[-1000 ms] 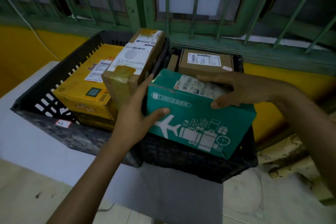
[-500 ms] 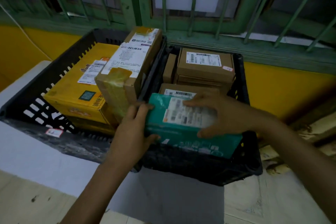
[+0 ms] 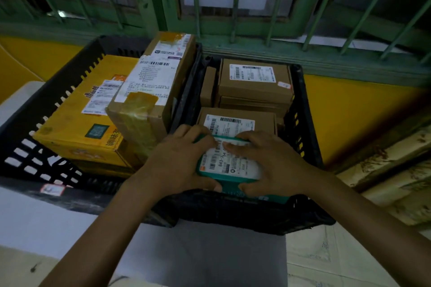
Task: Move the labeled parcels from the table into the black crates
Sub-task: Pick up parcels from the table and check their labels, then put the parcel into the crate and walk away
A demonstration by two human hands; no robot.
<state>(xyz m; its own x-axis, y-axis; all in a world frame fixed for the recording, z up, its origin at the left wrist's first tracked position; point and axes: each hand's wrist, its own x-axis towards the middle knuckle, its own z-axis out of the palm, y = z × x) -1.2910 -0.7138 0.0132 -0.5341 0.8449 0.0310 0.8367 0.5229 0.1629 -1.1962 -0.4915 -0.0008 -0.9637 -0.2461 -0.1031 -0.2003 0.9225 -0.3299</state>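
The teal parcel (image 3: pixel 233 184) I hold looks smooth with a slight sheen, and its white label (image 3: pixel 229 165) is paper. At twelve o'clock from it the brown boxes (image 3: pixel 255 86) are plain matt cardboard. The right crate (image 3: pixel 300 109) and left crate (image 3: pixel 46 105) are dull black moulded plastic. At ten o'clock, glossy brown tape (image 3: pixel 137 105) shines on the tall carton (image 3: pixel 177 77), and the yellow box (image 3: pixel 77 133) is printed cardboard.

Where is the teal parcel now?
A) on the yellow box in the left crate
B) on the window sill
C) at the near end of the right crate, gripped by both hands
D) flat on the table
C: left hand and right hand grip the teal parcel inside the right crate, near end.
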